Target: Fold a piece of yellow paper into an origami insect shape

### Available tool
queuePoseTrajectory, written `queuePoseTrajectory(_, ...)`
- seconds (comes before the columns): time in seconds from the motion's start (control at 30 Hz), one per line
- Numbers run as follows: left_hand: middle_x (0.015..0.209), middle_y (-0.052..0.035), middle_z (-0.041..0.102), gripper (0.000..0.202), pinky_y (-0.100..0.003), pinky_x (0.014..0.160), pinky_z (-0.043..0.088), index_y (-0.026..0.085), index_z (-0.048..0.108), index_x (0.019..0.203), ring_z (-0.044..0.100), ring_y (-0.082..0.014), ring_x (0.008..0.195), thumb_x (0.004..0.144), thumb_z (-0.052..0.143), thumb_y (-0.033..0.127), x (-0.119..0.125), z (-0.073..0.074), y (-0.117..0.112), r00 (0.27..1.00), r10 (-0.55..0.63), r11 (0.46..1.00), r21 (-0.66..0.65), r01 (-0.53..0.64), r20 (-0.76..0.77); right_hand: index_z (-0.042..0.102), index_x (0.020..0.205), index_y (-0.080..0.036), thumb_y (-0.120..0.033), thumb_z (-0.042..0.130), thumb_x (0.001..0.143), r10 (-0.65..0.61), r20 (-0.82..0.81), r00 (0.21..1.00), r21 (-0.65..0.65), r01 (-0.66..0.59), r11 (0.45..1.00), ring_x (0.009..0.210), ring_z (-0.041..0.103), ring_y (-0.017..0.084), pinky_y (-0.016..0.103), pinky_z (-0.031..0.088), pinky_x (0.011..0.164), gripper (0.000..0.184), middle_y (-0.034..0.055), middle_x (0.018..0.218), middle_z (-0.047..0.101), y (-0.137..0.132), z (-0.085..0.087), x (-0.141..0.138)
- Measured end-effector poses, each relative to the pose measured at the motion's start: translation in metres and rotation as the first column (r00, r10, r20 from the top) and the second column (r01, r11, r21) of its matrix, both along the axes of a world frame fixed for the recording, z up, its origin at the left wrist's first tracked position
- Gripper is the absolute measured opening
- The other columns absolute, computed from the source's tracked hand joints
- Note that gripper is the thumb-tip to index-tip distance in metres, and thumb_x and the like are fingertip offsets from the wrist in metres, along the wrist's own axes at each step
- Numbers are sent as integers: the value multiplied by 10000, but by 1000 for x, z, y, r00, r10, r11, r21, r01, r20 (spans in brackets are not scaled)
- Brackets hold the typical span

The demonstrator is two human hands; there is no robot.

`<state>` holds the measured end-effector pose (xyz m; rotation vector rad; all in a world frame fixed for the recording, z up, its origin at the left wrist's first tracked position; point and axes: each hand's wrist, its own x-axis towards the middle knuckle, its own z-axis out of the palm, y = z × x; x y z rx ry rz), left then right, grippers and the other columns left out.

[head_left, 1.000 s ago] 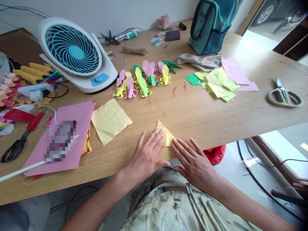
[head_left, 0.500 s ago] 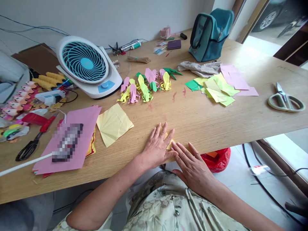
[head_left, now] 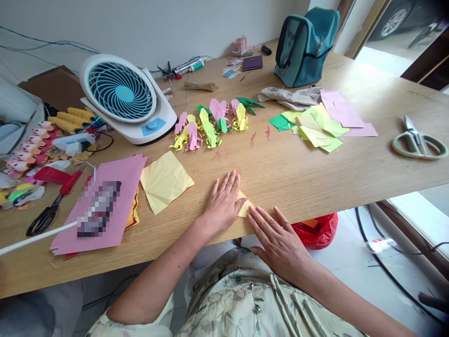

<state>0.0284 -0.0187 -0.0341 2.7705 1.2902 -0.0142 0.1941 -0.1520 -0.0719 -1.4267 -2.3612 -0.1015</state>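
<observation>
A small folded piece of yellow paper (head_left: pixel 244 206) lies flat near the table's front edge, largely covered by my hands. My left hand (head_left: pixel 223 201) rests palm down over its left part, fingers stretched out. On the paper's right corner lie the fingertips of my right hand (head_left: pixel 275 234), its fingers straight and the palm by the table edge. To the left is a creased, unfolded yellow sheet (head_left: pixel 166 181). Beyond my hands stands a cluster of folded paper figures (head_left: pixel 210 126) in pink, yellow and green.
Loose coloured paper (head_left: pixel 317 128) and scissors (head_left: pixel 417 142) lie to the right. A fan (head_left: pixel 126 100) stands back left, behind pink sheets (head_left: pixel 129 173) bearing a blurred-out object. A teal bag (head_left: pixel 305 51) is at the back. Below the edge hangs a red plastic bag (head_left: pixel 324 231).
My left hand has slid slightly left and its fingers have drawn closer together, showing more of the folded yellow paper. My right hand has stayed nearly in place.
</observation>
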Motion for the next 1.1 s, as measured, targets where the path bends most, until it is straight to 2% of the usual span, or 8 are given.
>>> queuePoseTrajectory(0.2,1634,-211,122,662,-548,1213,168,102,203,1567,123,-354,1519,1010,366,421,3,-4,-5,996,64,996,72,-60,-56,409,1466,-54,-431,459,990,-4,-4,1000,-20,4,1000,1442,337,267,483,92,1220,610,151,1544,407,-1,1,1)
queuePoseTrajectory(0.33,1635,-200,129,690,-566,1213,151,69,183,1563,139,-346,1518,1005,363,432,4,-4,-6,995,91,994,69,-88,-31,410,1462,-44,-369,438,1001,-27,11,1000,2,27,1000,1434,348,258,477,79,1223,564,147,1538,417,-5,1,3)
queuePoseTrajectory(0.57,1633,-190,155,791,-595,1204,149,66,118,1570,109,-355,1521,992,297,576,-7,-7,5,984,71,996,-72,-60,165,405,1471,-74,-221,474,989,-21,4,1000,73,21,997,1417,376,265,506,203,1192,509,121,1511,467,-13,-2,11)
queuePoseTrajectory(0.7,1592,-200,292,662,-525,1202,238,98,214,1550,211,-304,1506,1027,235,504,-18,-10,18,882,89,996,-61,-68,462,474,1427,-89,-85,467,967,50,-68,996,81,-44,996,1346,459,270,483,351,1088,460,132,1454,537,-17,-5,24)
queuePoseTrajectory(0.8,1502,-196,444,548,-464,1183,315,97,369,1470,373,-268,1435,1032,319,423,-21,-10,23,792,103,994,-44,-97,602,565,1333,-73,-39,492,942,131,-181,975,145,-105,984,1132,591,253,424,459,898,399,154,1264,670,-15,-7,32)
queuePoseTrajectory(0.9,1354,-157,584,403,-413,1089,438,143,519,1330,528,-242,1298,1009,418,364,-19,-4,21,715,126,991,-63,-114,687,621,1249,-63,-33,600,885,179,-210,961,236,-128,963,901,619,226,392,473,745,366,158,1106,719,-10,-4,38)
queuePoseTrajectory(1.0,1196,-125,658,319,-321,863,559,168,595,1176,659,-209,1065,984,474,393,-17,7,14,607,273,962,-231,-149,746,627,1250,-62,-28,673,831,162,-213,963,364,-76,928,825,609,215,380,479,688,423,169,1071,720,-1,4,43)
queuePoseTrajectory(1.1,1086,-111,680,415,-240,609,554,176,586,1143,695,-192,882,938,516,530,-13,22,6,554,504,834,-541,-111,663,627,1278,-94,-55,672,842,149,-240,959,479,-16,878,847,631,214,375,512,702,440,160,1101,716,8,13,48)
